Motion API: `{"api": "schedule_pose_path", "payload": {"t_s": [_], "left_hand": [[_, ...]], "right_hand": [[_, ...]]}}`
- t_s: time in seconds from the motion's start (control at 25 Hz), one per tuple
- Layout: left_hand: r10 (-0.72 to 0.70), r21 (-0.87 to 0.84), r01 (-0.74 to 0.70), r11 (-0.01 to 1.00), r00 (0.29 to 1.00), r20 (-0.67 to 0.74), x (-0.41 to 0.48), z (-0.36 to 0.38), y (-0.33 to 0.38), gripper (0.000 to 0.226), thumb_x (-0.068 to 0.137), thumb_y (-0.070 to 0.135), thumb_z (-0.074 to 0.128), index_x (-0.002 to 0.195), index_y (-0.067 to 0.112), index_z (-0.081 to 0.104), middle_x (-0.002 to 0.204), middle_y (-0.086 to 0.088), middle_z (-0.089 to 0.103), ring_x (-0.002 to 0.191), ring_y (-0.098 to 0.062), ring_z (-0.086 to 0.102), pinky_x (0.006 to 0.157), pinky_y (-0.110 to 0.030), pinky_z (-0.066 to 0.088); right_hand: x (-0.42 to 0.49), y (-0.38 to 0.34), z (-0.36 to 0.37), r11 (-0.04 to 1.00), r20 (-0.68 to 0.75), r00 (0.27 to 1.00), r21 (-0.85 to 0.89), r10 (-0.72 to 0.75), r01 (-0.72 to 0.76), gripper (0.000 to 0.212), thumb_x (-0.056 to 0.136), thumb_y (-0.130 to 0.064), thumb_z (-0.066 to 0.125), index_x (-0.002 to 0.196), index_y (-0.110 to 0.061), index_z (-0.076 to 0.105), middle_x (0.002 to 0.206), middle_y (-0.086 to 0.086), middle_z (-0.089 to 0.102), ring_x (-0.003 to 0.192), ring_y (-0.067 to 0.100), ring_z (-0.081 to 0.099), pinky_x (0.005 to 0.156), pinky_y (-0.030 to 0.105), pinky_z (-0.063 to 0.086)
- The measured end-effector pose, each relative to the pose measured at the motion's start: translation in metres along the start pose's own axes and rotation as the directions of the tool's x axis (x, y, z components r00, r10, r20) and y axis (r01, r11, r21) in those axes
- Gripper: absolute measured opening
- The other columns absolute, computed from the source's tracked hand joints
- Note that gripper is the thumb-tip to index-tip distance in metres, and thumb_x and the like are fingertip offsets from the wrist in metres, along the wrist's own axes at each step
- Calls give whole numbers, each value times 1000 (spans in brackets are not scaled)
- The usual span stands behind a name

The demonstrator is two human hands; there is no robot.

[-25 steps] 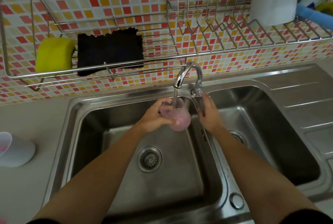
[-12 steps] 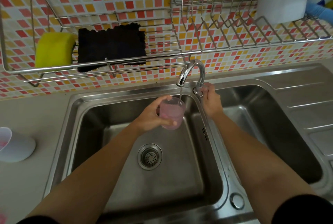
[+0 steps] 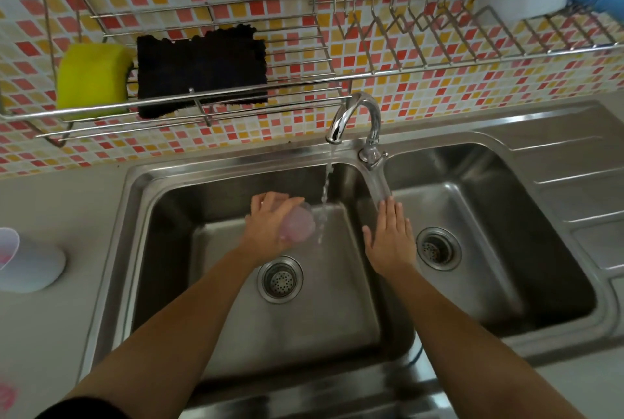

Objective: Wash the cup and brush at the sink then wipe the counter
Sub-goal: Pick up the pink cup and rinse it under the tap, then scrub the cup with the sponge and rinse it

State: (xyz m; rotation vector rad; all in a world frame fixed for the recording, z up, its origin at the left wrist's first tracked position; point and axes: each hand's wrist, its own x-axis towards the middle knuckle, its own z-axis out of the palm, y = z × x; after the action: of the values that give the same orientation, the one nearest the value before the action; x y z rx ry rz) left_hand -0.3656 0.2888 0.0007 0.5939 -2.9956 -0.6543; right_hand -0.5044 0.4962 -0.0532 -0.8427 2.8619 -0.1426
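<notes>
At the sink: my left hand (image 3: 266, 226) wraps around the pink cup (image 3: 299, 228) above the left basin (image 3: 202, 202). The cup is tipped off upright, its long axis running roughly 9 to 3 o'clock as best I can judge. One round end faces the stream (image 3: 325, 196) falling from the faucet (image 3: 358, 115), just beside it at 3 o'clock. My right hand (image 3: 390, 239) lies flat and released over the divider (image 3: 380, 182), holding nothing. The left hand is nearer; a short shift toward 3 o'clock should put the cup under water.
</notes>
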Motion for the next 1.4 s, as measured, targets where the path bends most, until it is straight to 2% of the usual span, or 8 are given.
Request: {"api": "schedule_pose_path", "payload": {"t_s": [0.28,0.6,0.68,0.76,0.88,1.04,1.2,1.4], "left_hand": [[187,460,-125,879,978,-92,-17,2,-13,91,43,19,88,120,38,43,124,-8,56,116,-30,31,72,-53,45],[510,693,-328,643,857,-68,-24,-16,-6,88,46,9,83,123,29,44,128,-8,50,119,-30,36,78,-53,48],[378,577,-223,786,911,-164,-27,-17,-5,88,48,12,83,125,31,44,130,-6,45,120,-30,33,81,-53,47],[43,46,-31,998,952,-303,-34,-19,-4,83,56,12,83,128,27,44,128,-4,47,119,-27,37,85,-44,48],[-413,-866,163,472,909,-53,-53,-34,4,82,58,-6,82,126,18,42,117,1,51,106,-18,53,74,-25,53],[-370,-934,143,329,929,12,-84,-59,-5,78,63,-11,76,125,20,42,117,2,50,104,-19,54,70,-28,51],[-346,-940,115,322,938,-3,-101,-85,-24,78,64,-8,77,130,19,43,126,-4,50,111,-24,55,84,-42,54],[-286,-896,89,435,957,-43,-134,-119,-51,80,65,8,82,132,27,43,127,7,52,115,-14,54,95,-38,50]], "right_hand": [[0,5,0,997,-35,996,-27,-79,78,62,99,-33,22,147,-2,-1,157,16,-3,145,26,-4,115,36,0],[1,7,-1,994,-6,994,-38,-105,104,66,98,-36,24,146,0,-3,156,17,-7,145,27,-7,117,39,3],[-1,4,-8,990,13,991,-25,-137,137,67,98,-38,24,147,-1,-2,156,17,-7,145,28,-6,118,40,6],[-7,-4,-23,981,-59,988,127,-143,149,59,98,-36,29,145,-3,19,154,18,18,143,30,17,115,42,23],[-23,-29,-52,870,-347,938,453,-26,192,30,95,-31,36,109,-10,53,106,10,59,100,26,55,85,44,49],[-51,-85,-121,618,-613,779,564,-130,547,25,93,-28,34,79,-14,50,68,-5,46,60,9,45,57,25,40],[-53,-161,-212,483,-822,517,360,-240,798,23,93,-17,39,79,-6,53,72,-3,46,65,4,38,63,12,33],[-13,-272,-281,665,-422,752,364,-506,652,31,92,-35,51,113,-12,53,105,4,56,95,17,55,81,31,47]]}}
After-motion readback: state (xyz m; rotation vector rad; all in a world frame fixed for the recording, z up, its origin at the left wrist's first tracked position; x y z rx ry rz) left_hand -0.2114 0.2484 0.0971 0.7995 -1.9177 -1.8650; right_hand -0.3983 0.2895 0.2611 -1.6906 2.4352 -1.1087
